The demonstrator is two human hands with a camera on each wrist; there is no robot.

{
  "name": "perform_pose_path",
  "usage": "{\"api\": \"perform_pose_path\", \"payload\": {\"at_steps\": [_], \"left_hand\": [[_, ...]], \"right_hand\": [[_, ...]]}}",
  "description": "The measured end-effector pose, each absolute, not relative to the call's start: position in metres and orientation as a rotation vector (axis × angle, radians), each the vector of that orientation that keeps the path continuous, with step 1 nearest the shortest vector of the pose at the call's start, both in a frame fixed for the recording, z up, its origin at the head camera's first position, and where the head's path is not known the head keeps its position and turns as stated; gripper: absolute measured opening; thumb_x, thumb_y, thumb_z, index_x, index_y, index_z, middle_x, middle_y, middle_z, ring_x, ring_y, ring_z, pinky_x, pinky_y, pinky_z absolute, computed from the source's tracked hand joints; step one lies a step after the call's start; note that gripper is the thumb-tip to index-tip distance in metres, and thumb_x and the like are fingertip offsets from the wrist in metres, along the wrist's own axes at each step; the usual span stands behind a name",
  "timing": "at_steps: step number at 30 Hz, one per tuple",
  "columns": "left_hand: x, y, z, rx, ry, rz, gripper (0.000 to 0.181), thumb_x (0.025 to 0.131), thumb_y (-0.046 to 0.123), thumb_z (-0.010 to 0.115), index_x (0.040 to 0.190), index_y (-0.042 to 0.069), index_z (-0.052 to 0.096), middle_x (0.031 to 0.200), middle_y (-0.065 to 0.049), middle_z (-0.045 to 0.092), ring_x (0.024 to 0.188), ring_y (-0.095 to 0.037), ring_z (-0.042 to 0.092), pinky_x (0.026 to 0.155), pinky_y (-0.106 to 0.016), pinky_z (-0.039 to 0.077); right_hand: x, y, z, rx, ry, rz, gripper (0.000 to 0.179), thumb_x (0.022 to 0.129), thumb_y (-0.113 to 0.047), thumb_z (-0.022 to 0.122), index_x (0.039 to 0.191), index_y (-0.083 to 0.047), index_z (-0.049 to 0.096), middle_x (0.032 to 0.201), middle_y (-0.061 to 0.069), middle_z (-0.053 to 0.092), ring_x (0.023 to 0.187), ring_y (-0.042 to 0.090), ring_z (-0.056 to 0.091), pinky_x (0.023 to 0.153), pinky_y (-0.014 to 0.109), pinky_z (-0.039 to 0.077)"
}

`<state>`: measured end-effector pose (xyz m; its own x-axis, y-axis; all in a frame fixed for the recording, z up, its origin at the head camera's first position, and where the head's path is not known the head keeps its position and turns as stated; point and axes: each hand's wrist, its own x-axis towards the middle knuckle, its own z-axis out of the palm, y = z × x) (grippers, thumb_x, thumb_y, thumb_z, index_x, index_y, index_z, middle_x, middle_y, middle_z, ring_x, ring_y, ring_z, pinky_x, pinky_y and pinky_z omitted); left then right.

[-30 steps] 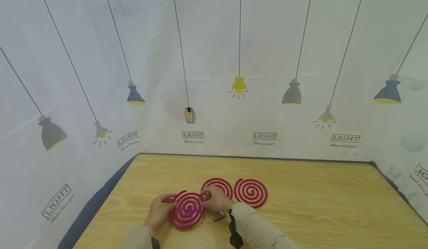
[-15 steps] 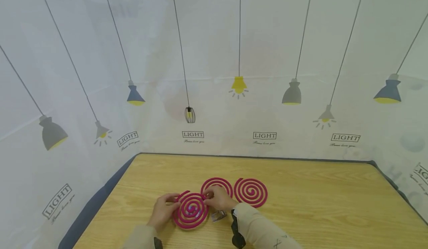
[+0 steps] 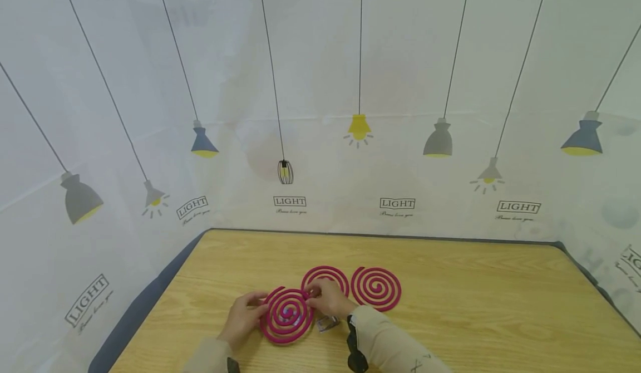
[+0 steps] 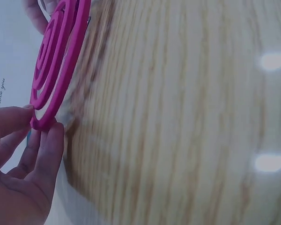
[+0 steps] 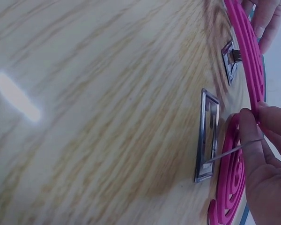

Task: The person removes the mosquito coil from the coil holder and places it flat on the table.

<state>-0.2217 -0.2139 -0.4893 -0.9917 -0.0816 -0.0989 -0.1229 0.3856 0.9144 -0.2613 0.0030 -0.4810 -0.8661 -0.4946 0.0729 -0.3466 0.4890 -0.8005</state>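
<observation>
A magenta mosquito coil (image 3: pixel 287 314) is held above the table by both hands. My left hand (image 3: pixel 241 318) pinches its left edge between thumb and fingers, as the left wrist view shows at the rim of the coil (image 4: pixel 70 65). My right hand (image 3: pixel 328 298) pinches the opposite edge. Under the coil, in the right wrist view, a small metal coil stand (image 5: pixel 228 65) has its raised prong against the coil's underside. A second metal stand (image 5: pixel 199 140) lies near my right hand, its thin prong sticking up to the fingers.
Two more magenta coils lie flat on the wooden table (image 3: pixel 476 306): one coil (image 3: pixel 325 271) partly behind my right hand, another coil (image 3: pixel 376 288) further right. A white curtain (image 3: pixel 320 55) printed with lamps stands around the table's far and side edges.
Both hands have shifted the held coil slightly to the right over the last second. In the latest half second they have stayed almost still. The other coils have not moved.
</observation>
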Motion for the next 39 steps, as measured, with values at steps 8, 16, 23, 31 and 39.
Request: {"api": "perform_pose_path", "payload": {"at_steps": [8, 16, 23, 31, 39], "left_hand": [[-0.217, -0.217, -0.488, -0.176, 2.487, 1.828, 0.029, 0.084, -0.005, 0.049, 0.112, -0.014, 0.049, 0.094, -0.021, 0.054, 0.068, -0.017, 0.057, 0.057, -0.033, 0.053], [-0.217, -0.217, -0.486, -0.165, 2.495, 1.859, 0.024, 0.084, -0.006, 0.049, 0.106, -0.014, 0.053, 0.092, -0.019, 0.054, 0.067, -0.017, 0.058, 0.057, -0.033, 0.053], [-0.218, -0.218, -0.481, -0.196, 2.533, 1.804, 0.023, 0.085, -0.004, 0.050, 0.106, -0.011, 0.055, 0.094, -0.018, 0.055, 0.067, -0.015, 0.058, 0.057, -0.030, 0.053], [-0.220, -0.217, -0.480, -0.216, 2.593, 1.760, 0.022, 0.084, 0.000, 0.053, 0.105, -0.008, 0.058, 0.091, -0.013, 0.058, 0.066, -0.013, 0.058, 0.055, -0.028, 0.051], [-0.220, -0.216, -0.474, -0.183, 2.597, 1.794, 0.023, 0.084, -0.002, 0.052, 0.105, -0.011, 0.057, 0.091, -0.015, 0.058, 0.066, -0.015, 0.059, 0.057, -0.028, 0.052]], "right_hand": [[-0.260, 0.004, -0.481, -0.723, 2.537, -1.347, 0.024, 0.079, -0.001, 0.062, 0.102, 0.003, 0.060, 0.088, 0.011, 0.060, 0.080, 0.020, 0.057, 0.063, 0.024, 0.048], [-0.260, 0.003, -0.482, -0.710, 2.529, -1.362, 0.023, 0.079, -0.001, 0.062, 0.102, 0.003, 0.059, 0.089, 0.011, 0.060, 0.082, 0.020, 0.057, 0.066, 0.026, 0.048], [-0.260, 0.003, -0.482, -0.727, 2.529, -1.364, 0.023, 0.080, -0.002, 0.061, 0.103, 0.003, 0.059, 0.090, 0.011, 0.060, 0.082, 0.021, 0.056, 0.065, 0.026, 0.048], [-0.259, 0.003, -0.481, -0.727, 2.524, -1.390, 0.024, 0.080, -0.002, 0.060, 0.103, 0.004, 0.059, 0.091, 0.013, 0.059, 0.083, 0.022, 0.056, 0.068, 0.028, 0.048], [-0.260, 0.004, -0.478, -0.727, 2.513, -1.433, 0.024, 0.080, -0.002, 0.061, 0.103, 0.006, 0.059, 0.089, 0.013, 0.059, 0.079, 0.020, 0.057, 0.062, 0.024, 0.049]]}}
